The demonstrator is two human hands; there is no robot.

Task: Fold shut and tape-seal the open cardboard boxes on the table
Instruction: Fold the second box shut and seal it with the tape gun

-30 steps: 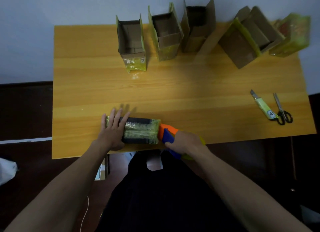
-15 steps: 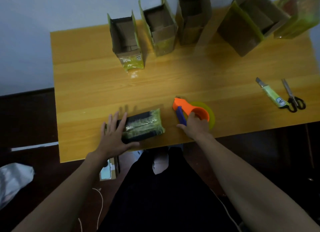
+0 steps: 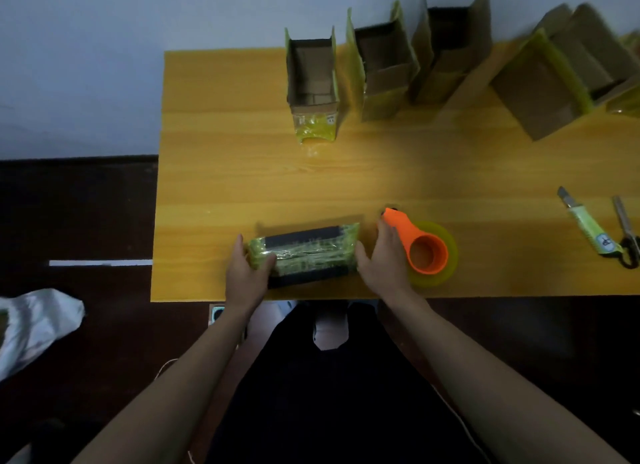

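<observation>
1. Locate the workpiece. The taped box point(image 3: 304, 254) lies on its side near the front edge of the table point(image 3: 221, 172), between the two hands. Yellow-green tape already covers its top face and both ends.

2. Check the left hand point(image 3: 246, 273). Its fingers are at the box's left end, thumb curled over the top corner; it holds that end. Keep this hold steady so the box does not slide.

3. Check the right hand point(image 3: 382, 255). Its fingers are extended and relaxed, gripping nothing, and sit at the box's right end; actual contact cannot be confirmed. The tape dispenser point(image 3: 424, 250) stands on the table just outboard of this hand, touching or nearly touching its back.

4. Judged step: pressing down the tape ends and finishing this box. Run flat fingertips from the top face over each end edge, so that the tape bonds without bubbles or lifted corners.

5. Press inward with both hands evenly; uneven pressure is likely to skew the box towards the weaker side.

6. Avoid knocking the dispenser with the right wrist when withdrawing.

7. Remaining work: the open boxes point(image 3: 384, 68) stand well beyond the fingertips along the far edge. The utility knife point(image 3: 585, 226) and scissors point(image 3: 627, 235) lie far right of the right hand.
</observation>
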